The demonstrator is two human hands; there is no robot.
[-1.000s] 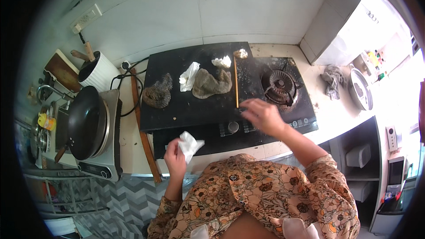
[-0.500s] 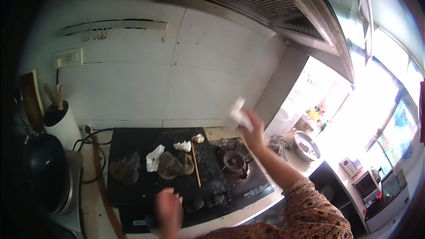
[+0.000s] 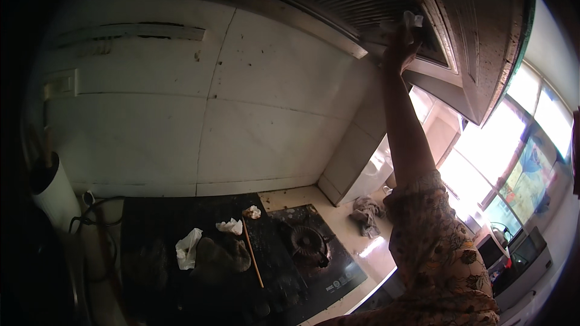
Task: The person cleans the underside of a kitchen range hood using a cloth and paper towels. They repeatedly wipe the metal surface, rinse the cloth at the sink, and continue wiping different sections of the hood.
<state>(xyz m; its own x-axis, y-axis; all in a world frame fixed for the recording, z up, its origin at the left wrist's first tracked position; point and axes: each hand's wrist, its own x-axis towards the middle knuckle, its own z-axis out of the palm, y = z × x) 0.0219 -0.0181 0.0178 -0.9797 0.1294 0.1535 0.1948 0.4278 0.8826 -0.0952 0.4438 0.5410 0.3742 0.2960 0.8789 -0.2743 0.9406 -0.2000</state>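
Observation:
High up under the range hood (image 3: pixel 356 6), my right hand (image 3: pixel 400 51) is closed around a crumpled white tissue (image 3: pixel 413 19) and held against or close to the ribbed underside; I cannot tell whether it touches. The arm, in a patterned sleeve, reaches up from the lower right. My left hand is out of the picture. Below, on the black gas cooktop (image 3: pixel 181 214), lie a white tissue (image 3: pixel 188 249), a smaller crumpled tissue (image 3: pixel 229 226), a stained wad (image 3: pixel 252 212), a dark grey cloth (image 3: pixel 222 258) and a thin wooden stick (image 3: pixel 253 255).
A burner (image 3: pixel 307 242) takes up the cooktop's right side. Right of it, a grey rag (image 3: pixel 367 214) lies on the counter. A white knife block (image 3: pixel 55 196) stands at the left, beside a black cable (image 3: pixel 90 214). The hood's corner juts out above bright windows (image 3: pixel 492 139) at the right.
My right hand has risen with the tissue from in front of the wall to the hood's underside. My left hand has left the picture. The view has tilted upward and grown darker.

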